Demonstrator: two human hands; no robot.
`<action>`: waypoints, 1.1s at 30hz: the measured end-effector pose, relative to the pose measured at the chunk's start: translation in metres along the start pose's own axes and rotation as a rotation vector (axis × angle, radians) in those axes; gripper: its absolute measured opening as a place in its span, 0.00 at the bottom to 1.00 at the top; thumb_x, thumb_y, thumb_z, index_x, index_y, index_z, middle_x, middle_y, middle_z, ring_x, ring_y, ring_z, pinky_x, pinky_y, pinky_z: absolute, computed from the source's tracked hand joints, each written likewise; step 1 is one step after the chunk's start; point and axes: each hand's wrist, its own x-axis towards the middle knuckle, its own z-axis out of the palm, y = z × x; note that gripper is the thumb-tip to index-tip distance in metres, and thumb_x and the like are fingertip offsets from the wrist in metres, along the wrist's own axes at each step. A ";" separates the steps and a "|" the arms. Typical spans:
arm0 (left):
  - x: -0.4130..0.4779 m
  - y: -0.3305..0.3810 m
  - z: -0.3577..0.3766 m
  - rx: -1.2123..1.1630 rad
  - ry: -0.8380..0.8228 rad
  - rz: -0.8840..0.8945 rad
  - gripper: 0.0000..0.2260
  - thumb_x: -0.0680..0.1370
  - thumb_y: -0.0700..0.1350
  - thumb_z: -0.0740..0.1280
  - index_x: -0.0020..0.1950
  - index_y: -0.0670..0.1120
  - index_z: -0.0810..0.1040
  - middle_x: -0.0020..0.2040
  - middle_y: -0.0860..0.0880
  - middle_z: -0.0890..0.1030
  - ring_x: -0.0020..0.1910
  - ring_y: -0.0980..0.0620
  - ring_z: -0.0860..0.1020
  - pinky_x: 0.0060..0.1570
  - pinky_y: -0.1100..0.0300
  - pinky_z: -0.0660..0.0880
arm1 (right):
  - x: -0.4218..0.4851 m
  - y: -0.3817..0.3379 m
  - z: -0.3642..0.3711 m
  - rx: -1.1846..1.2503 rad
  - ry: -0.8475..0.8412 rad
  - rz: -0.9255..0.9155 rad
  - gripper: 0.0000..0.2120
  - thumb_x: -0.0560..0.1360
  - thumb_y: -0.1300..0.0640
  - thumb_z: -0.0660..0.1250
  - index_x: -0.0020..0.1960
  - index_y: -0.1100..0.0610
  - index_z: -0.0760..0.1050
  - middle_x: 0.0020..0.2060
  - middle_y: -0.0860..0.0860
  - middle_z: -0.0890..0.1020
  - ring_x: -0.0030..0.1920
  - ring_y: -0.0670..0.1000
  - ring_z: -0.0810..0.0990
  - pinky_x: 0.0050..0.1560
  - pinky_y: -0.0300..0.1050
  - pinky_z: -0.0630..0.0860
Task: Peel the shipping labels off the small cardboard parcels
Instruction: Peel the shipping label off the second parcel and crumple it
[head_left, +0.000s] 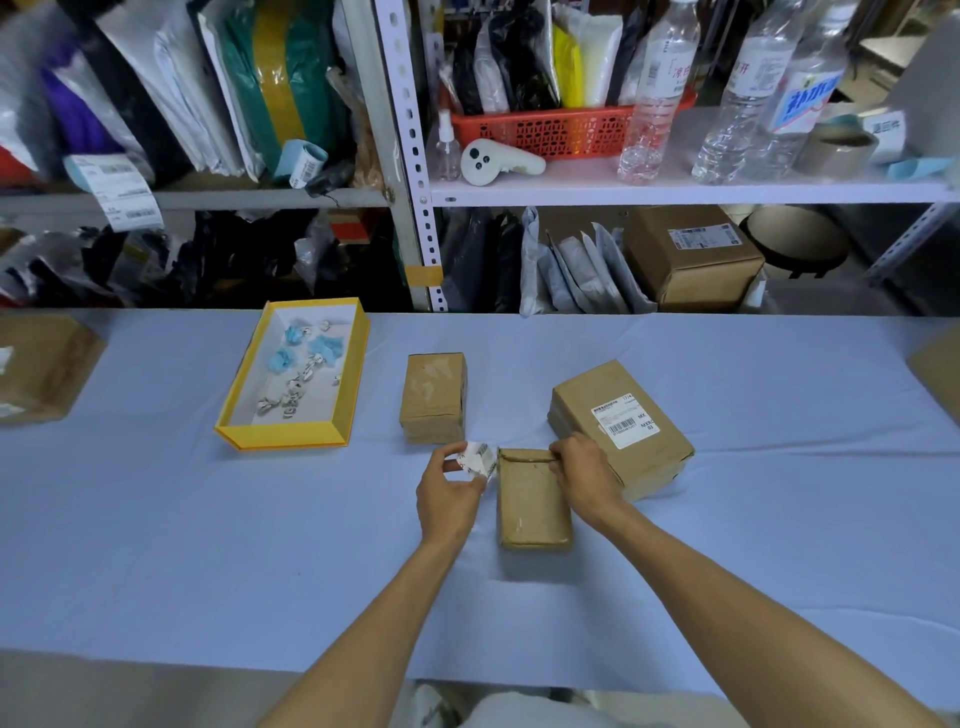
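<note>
1. Brown cardboard parcel (532, 501), small and bare-topped, lies before us on the pale blue table (156, 519).
2. Our left hand (449, 491) pinches a crumpled white shipping label (479, 460) just beside it.
3. Our right hand (584, 470) grips the parcel's far edge.

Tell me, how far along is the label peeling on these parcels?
Done: the far parcel is bare, and crumpled labels lie in the yellow tray. In hand: the left hand holds a peeled label while the right hand steadies the near parcel. Left: the larger parcel keeps its label.
</note>
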 end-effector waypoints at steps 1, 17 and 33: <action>0.001 0.000 -0.001 0.020 0.016 -0.002 0.18 0.71 0.41 0.74 0.57 0.54 0.76 0.51 0.53 0.79 0.41 0.55 0.80 0.41 0.61 0.74 | 0.001 -0.001 0.000 0.004 0.006 0.002 0.11 0.72 0.67 0.58 0.32 0.59 0.69 0.38 0.55 0.74 0.38 0.56 0.73 0.36 0.48 0.70; -0.003 -0.014 0.017 -0.099 -0.137 -0.046 0.34 0.65 0.29 0.76 0.67 0.47 0.69 0.63 0.47 0.72 0.56 0.47 0.78 0.44 0.66 0.76 | -0.021 0.002 0.012 0.305 -0.092 0.297 0.23 0.72 0.51 0.68 0.61 0.64 0.70 0.58 0.59 0.78 0.60 0.60 0.76 0.59 0.50 0.74; 0.043 0.024 0.053 -0.103 -0.200 0.129 0.34 0.68 0.23 0.64 0.69 0.48 0.66 0.59 0.51 0.70 0.54 0.53 0.75 0.32 0.70 0.76 | 0.034 0.000 -0.013 0.512 -0.011 0.186 0.19 0.73 0.67 0.64 0.64 0.60 0.75 0.57 0.56 0.82 0.58 0.56 0.79 0.57 0.45 0.74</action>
